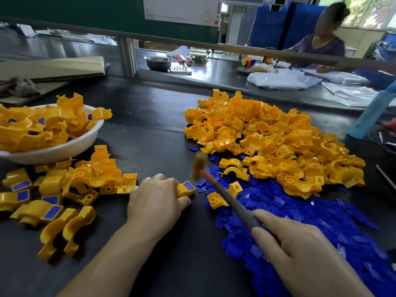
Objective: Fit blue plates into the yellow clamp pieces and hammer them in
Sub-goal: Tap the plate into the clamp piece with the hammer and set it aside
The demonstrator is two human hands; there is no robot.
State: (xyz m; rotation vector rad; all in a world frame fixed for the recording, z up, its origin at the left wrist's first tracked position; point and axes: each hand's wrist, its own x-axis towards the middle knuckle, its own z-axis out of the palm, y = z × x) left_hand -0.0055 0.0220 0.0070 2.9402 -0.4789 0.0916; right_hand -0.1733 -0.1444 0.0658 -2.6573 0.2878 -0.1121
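Near centre, the left hand (156,200) curls its fingers round a glossy yellow clamp piece (181,192), a flat blue plate (188,185) seated in it. The right hand (300,249) wraps its fingers round the hammer (231,200) handle, its blurred head just above. Open dark mat (150,129) beyond.

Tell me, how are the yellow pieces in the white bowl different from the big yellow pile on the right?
The bowl pieces sit heaped inside a white bowl; the big pile lies loose on the dark table. Several bowl pieces show blue plates fitted in them; the big pile's pieces show none. The big pile holds far more pieces than the bowl. Both are yellow clamp pieces.
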